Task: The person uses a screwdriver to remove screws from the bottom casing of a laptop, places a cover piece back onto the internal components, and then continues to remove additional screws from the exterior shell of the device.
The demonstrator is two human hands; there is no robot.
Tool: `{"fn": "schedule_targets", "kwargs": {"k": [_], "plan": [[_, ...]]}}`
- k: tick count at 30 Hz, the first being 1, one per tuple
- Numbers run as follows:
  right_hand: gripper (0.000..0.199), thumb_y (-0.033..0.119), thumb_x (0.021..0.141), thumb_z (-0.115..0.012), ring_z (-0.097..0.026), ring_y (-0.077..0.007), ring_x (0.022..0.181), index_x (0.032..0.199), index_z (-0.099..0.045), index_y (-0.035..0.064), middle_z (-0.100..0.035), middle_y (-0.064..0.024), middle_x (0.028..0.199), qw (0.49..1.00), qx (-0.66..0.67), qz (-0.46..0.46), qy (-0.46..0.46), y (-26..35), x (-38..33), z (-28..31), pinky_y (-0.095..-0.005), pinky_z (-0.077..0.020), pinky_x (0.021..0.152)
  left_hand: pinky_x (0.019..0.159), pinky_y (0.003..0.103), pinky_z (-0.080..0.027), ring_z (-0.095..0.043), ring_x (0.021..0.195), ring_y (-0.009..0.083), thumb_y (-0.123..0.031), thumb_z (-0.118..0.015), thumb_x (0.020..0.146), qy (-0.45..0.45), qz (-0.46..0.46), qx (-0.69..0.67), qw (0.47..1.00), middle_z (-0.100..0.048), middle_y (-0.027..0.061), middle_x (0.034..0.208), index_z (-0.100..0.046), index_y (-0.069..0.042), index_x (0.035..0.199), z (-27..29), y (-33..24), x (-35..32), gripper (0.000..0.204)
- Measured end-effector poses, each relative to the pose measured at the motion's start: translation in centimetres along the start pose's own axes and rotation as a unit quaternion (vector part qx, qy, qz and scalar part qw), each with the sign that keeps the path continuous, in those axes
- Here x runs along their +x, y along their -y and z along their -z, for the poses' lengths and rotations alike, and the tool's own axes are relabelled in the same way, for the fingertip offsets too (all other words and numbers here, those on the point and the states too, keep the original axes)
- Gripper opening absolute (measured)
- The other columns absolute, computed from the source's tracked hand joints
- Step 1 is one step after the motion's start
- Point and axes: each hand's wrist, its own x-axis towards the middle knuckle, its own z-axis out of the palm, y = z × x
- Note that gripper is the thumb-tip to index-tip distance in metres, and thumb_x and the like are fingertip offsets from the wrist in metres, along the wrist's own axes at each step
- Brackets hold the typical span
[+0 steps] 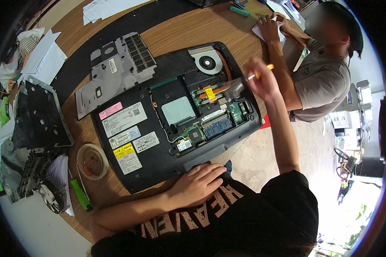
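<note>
Laptop (169,92), quantity one, lies underside up on the wood-topped table (176,30), directly before the person, its internal bays exposed. One cooling fan (208,63), one blue memory module (218,126) and a cluster of five labels (124,118) are visible on it. One detached cover panel (122,81) overlaps its upper left edge.

Right hand (262,80): raised at the laptop's right side, fingers curled closed around one slim tool (256,76) with an orange end; motion blurs the detail. Left hand (199,182): laid on the black shirt (261,205) near the laptop's front edge, fingers together and slightly bent; palm hidden, so whether it holds anything cannot be told.

Left of the laptop: one round container (80,160) with small items inside, one green-handled screwdriver (80,195), one loose fan (51,196) and one black perforated panel (43,115). Beyond the table's right side: one co-worker (324,75), both hands on white paper (282,36). Pale floor (257,158) extends toward a brightly lit area with foliage (362,212).
</note>
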Motion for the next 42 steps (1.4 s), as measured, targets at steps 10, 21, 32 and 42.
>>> {"fn": "schedule_targets", "kwargs": {"k": [10, 21, 32, 42], "plan": [[0.015, 0.010, 0.090, -0.057, -0.067, -0.0280, 0.069, 0.078, -0.051, 0.0026, -0.057, -0.0104, 0.075, 0.998, 0.018, 0.054, -0.033, 0.2, -1.1, -0.6, -0.0346, -0.0583, 0.062, 0.093, 0.039, -0.044, -0.050, 0.118, 0.0246, -0.017, -0.061, 0.087, 0.005, 0.003, -0.007, 1.000, -0.052, 0.0065, 0.126, -0.064, -0.007, 0.107, 0.3, -0.1, -0.1, 0.022], [0.019, 0.011, 0.091, -0.057, -0.067, -0.0259, 0.068, 0.076, -0.048, 0.0038, -0.057, -0.0110, 0.075, 0.999, 0.013, 0.033, -0.028, -0.5, -1.1, -1.4, -0.0334, -0.0585, 0.062, 0.093, 0.038, -0.045, -0.050, 0.117, 0.0249, -0.018, -0.061, 0.087, -0.005, -0.004, 0.006, 1.000, -0.053, 0.0069, 0.126, -0.065, -0.007, 0.103, 0.4, -0.1, -0.2, 0.020], [0.016, 0.013, 0.088, -0.057, -0.054, -0.0162, 0.050, 0.074, -0.051, 0.0070, -0.052, -0.0046, 0.069, 0.990, 0.090, -0.087, -0.058, 0.0, -0.8, -0.5, -0.0284, -0.0532, 0.051, 0.093, 0.037, -0.045, -0.050, 0.117, 0.0251, -0.018, -0.061, 0.086, -0.008, -0.001, 0.004, 1.000, -0.052, 0.0078, 0.126, -0.064, -0.006, 0.105, 0.0, -0.1, 0.2, 0.022], [0.014, 0.018, 0.094, -0.057, -0.056, -0.0131, 0.062, 0.084, -0.050, 0.0112, -0.053, -0.0006, 0.076, 0.997, 0.077, -0.005, -0.009, 2.3, -2.6, -2.6, -0.0250, -0.0491, 0.056, 0.094, 0.038, -0.041, -0.044, 0.123, 0.0259, -0.015, -0.056, 0.087, -0.011, -0.035, -0.038, 0.999, -0.045, 0.0120, 0.129, -0.060, -0.002, 0.096, -1.3, 0.2, -0.5, 0.016]]}}
